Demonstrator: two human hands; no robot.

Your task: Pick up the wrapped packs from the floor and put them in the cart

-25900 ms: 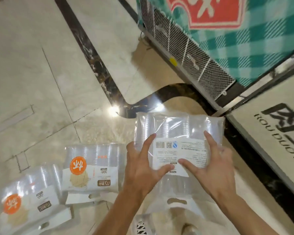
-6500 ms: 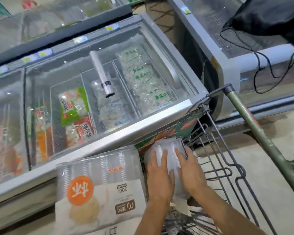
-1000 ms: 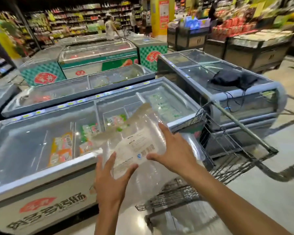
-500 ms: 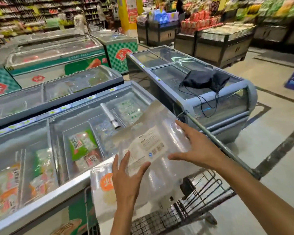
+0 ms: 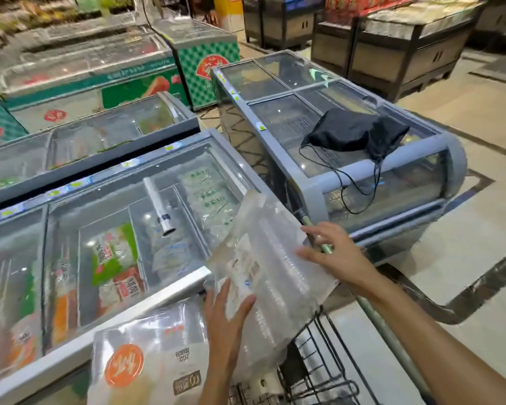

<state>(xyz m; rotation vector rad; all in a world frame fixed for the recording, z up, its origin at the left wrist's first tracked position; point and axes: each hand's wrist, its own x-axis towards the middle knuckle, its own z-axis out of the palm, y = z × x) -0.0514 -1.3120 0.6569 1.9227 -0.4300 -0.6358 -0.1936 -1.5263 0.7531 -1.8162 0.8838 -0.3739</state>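
Observation:
I hold a clear wrapped pack [image 5: 278,276] of plastic cups, white label up, tilted over the wire cart [image 5: 319,361]. My left hand [image 5: 227,314] presses its near-left edge and my right hand [image 5: 332,254] grips its far-right side. Another wrapped pack with an orange round logo [image 5: 149,363] lies in the cart at the lower left. The cart's green handle bar [image 5: 383,328] runs under my right forearm. The lower part of the held pack hides the cart's inside.
A glass-topped chest freezer [image 5: 100,258] with frozen food stands close on the left of the cart. A second grey freezer [image 5: 333,135] ahead carries a black drawstring bag [image 5: 354,133]. Tiled floor [image 5: 450,273] lies to the right; dark display stands [image 5: 392,39] are beyond.
The pack has come down and tilted steeper toward the cart, both hands still on it. The view has dipped, so more of the logo pack in the cart shows.

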